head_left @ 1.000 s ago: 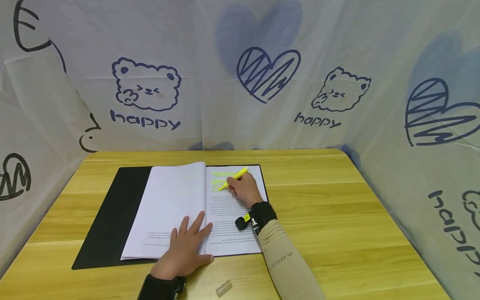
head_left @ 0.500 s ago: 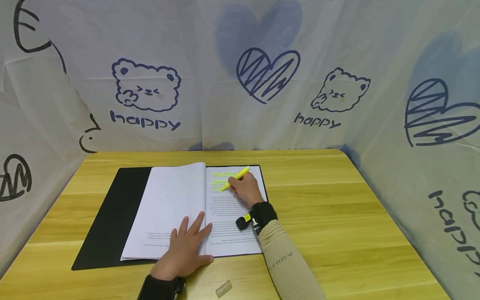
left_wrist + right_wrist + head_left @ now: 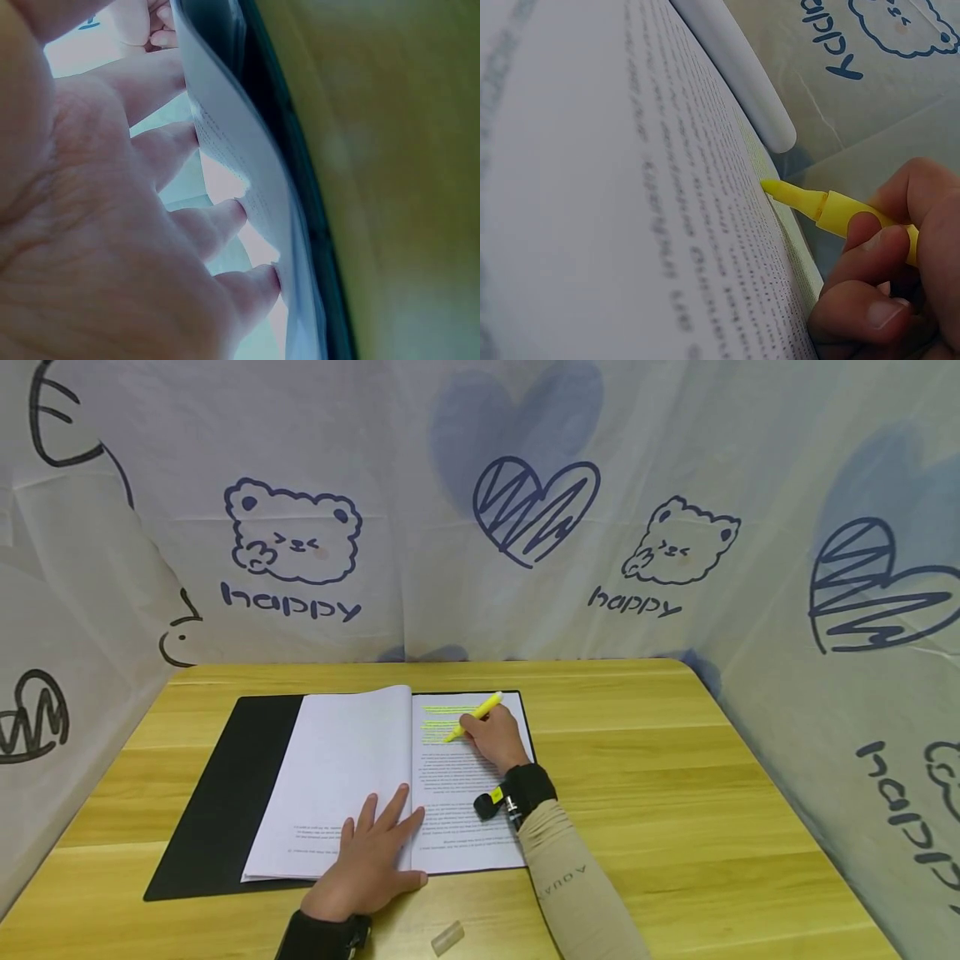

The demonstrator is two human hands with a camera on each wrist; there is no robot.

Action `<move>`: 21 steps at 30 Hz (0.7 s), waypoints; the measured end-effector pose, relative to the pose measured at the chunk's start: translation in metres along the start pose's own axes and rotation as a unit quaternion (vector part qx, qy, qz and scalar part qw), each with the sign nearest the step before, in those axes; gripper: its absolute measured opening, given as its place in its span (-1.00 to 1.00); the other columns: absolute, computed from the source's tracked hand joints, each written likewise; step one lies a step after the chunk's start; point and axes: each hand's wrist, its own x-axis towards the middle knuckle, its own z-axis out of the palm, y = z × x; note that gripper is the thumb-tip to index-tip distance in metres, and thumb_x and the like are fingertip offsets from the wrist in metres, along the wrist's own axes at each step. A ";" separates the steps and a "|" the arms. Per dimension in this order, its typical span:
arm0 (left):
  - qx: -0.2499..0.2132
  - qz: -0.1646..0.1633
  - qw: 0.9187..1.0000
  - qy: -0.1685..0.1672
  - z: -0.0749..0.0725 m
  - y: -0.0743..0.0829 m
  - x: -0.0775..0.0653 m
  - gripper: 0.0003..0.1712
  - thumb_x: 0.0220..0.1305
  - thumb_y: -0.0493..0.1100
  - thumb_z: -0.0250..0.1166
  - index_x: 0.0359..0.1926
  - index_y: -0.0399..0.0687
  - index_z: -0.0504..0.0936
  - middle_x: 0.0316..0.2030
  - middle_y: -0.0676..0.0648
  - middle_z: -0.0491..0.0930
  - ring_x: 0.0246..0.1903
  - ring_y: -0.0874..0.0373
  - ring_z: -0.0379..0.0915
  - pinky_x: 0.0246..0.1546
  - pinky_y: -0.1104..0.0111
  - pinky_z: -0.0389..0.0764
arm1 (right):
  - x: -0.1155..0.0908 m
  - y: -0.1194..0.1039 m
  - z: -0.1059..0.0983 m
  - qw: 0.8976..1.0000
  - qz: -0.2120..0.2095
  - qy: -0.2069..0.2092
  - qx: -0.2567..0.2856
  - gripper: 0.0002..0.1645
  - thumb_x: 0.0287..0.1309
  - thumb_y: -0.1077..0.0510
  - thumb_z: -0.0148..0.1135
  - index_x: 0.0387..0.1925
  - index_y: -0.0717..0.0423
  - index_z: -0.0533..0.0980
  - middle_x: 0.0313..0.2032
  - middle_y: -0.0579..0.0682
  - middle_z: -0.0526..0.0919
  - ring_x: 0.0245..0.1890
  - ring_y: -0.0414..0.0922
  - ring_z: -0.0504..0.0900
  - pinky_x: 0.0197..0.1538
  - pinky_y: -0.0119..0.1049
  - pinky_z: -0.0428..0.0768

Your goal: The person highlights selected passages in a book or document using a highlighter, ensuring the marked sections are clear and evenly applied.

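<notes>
A yellow highlighter (image 3: 491,702) is pinched in my right hand (image 3: 497,737), its tip on a line of print near the top of the right page (image 3: 468,856). In the right wrist view the highlighter (image 3: 844,212) slants with its yellow nib touching the paper (image 3: 592,195). Several lines above the tip carry yellow marking. My left hand (image 3: 369,868) rests with spread, straight fingers across the lower middle of the opened booklet (image 3: 345,752). In the left wrist view the fingertips of the left hand (image 3: 112,195) press on the page.
Beneath the pages lies a black folder (image 3: 217,810), its cover spread to the left. A small translucent cap (image 3: 447,937) sits on the wooden table (image 3: 660,827) near its front edge. A white cloth (image 3: 420,610) with printed drawings hangs behind and at the sides.
The right hand and highlighter have slid slightly rightward along a printed line. The left hand and the booklet have stayed in place.
</notes>
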 end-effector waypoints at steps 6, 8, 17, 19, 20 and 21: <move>0.000 0.002 1.000 0.001 0.000 -0.001 0.000 -0.05 0.10 -0.01 0.59 0.49 -0.05 0.42 0.64 -0.16 -0.05 0.58 -0.42 -0.37 0.41 -0.44 -0.26 | 0.000 0.001 0.000 1.000 0.002 0.001 0.007 -0.74 0.24 0.04 0.27 -0.44 0.15 0.59 -0.57 -0.03 0.56 -0.53 -0.09 0.49 -0.35 -0.28 0.42; 0.000 0.003 1.000 0.001 0.000 -0.001 0.000 -0.05 0.10 0.00 0.59 0.50 -0.05 0.42 0.64 -0.16 -0.05 0.58 -0.42 -0.37 0.41 -0.44 -0.26 | 0.001 0.002 0.000 1.000 0.002 0.000 0.007 -0.74 0.25 0.03 0.27 -0.43 0.15 0.59 -0.57 -0.02 0.56 -0.53 -0.08 0.49 -0.34 -0.28 0.42; 0.006 0.001 1.000 0.001 -0.001 0.000 0.000 -0.04 0.09 0.00 0.60 0.50 -0.06 0.42 0.63 -0.17 -0.03 0.57 -0.43 -0.35 0.41 -0.44 -0.26 | 0.000 0.001 0.000 1.000 -0.002 0.010 -0.002 -0.73 0.24 0.03 0.27 -0.45 0.14 0.59 -0.57 -0.02 0.58 -0.53 -0.07 0.48 -0.32 -0.25 0.42; 0.007 0.001 1.000 0.002 -0.001 0.000 0.000 -0.04 0.09 0.00 0.60 0.49 -0.06 0.43 0.63 -0.18 -0.02 0.57 -0.43 -0.35 0.41 -0.44 -0.26 | 0.000 0.000 -0.001 1.000 0.001 0.010 0.001 -0.73 0.24 0.03 0.27 -0.44 0.14 0.59 -0.57 -0.02 0.58 -0.53 -0.07 0.48 -0.32 -0.25 0.42; 0.007 0.001 1.000 0.002 -0.001 0.000 0.000 -0.04 0.09 0.00 0.60 0.49 -0.06 0.43 0.63 -0.18 -0.02 0.57 -0.43 -0.34 0.41 -0.44 -0.25 | 0.000 0.000 -0.001 1.000 0.002 0.010 0.002 -0.73 0.24 0.03 0.28 -0.44 0.14 0.59 -0.57 -0.02 0.58 -0.52 -0.07 0.48 -0.32 -0.25 0.42; 0.007 0.001 1.000 0.002 -0.001 0.000 -0.001 -0.04 0.09 -0.01 0.60 0.49 -0.06 0.43 0.63 -0.18 -0.02 0.57 -0.43 -0.34 0.41 -0.44 -0.25 | 0.000 0.000 -0.001 1.000 0.004 0.010 0.003 -0.73 0.24 0.03 0.28 -0.44 0.14 0.59 -0.56 -0.02 0.58 -0.52 -0.07 0.49 -0.32 -0.25 0.42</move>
